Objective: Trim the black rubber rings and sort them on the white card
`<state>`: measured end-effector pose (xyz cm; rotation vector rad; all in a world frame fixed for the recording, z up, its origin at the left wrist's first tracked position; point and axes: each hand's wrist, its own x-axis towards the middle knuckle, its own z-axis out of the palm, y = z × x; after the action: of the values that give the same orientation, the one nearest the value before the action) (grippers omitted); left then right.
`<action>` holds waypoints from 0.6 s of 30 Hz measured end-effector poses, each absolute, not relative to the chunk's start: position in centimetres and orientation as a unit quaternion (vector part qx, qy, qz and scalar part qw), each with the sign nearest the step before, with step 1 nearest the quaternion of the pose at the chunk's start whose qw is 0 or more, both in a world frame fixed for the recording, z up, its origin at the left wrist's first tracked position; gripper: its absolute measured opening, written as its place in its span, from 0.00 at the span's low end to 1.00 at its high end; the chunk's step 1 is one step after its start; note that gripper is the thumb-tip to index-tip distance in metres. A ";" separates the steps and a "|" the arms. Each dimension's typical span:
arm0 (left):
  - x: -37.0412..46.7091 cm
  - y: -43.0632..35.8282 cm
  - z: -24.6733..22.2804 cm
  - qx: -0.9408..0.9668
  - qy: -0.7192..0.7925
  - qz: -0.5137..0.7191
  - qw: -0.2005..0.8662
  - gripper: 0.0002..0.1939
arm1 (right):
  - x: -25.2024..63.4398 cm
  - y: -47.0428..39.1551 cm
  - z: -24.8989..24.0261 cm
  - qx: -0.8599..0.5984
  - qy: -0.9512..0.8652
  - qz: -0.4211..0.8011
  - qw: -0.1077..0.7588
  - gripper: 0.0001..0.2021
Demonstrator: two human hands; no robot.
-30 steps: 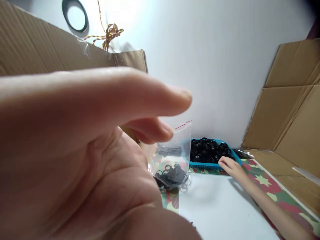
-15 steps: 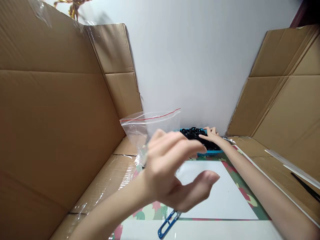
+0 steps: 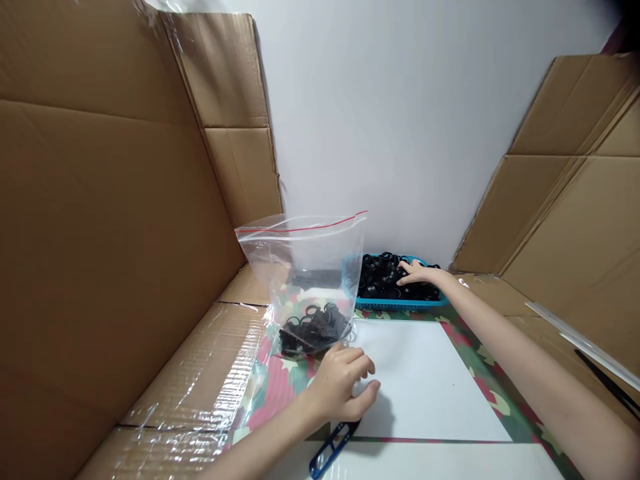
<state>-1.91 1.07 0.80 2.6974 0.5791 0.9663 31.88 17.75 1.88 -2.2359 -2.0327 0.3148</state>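
Note:
My left hand (image 3: 344, 381) hovers low over the left edge of a white sheet (image 3: 420, 380), fingers loosely bent, thumb apart, nothing in it. Partly under it lies a blue-handled tool that looks like thread snips (image 3: 330, 448); its far end is hidden. Just beyond stands a clear zip bag (image 3: 320, 257) with a red line along its open mouth and a heap of black rings (image 3: 315, 330) at the bottom. At the back, my right hand (image 3: 416, 272) reaches into a blue basket (image 3: 400, 305) full of black rings (image 3: 380, 273), thumb and fingers apart, fingertips at the rings.
Cardboard walls rise at left (image 3: 115, 233) and right (image 3: 570, 193), with a pale wall (image 3: 380, 133) behind. Patterned cloth (image 3: 273, 393) covers the work surface. White strips (image 3: 590, 343) and a dark thin tool (image 3: 607, 380) lie at the right.
My left hand has dropped from in front of the camera down to the sheet, uncovering the bag and its rings. My right hand has shifted slightly within the basket. The view has tilted slightly.

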 end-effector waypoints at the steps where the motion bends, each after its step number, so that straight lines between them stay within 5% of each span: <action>1: -2.3 1.3 0.5 0.915 0.208 0.327 0.113 0.04 | 31.9 17.8 1.7 -0.730 -0.673 0.106 0.057 0.30; 9: -3.7 2.0 -1.3 0.910 0.238 0.316 0.120 0.02 | 32.4 17.7 2.1 -0.695 -0.694 0.122 0.139 0.14; 18: -3.6 1.6 -1.4 0.919 0.228 0.299 0.116 0.02 | 32.9 16.8 5.8 -0.676 -0.669 0.179 0.252 0.10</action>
<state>-3.56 1.61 -1.41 2.6918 0.6675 0.8751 32.90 16.76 5.75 -1.8378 -1.8209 0.4857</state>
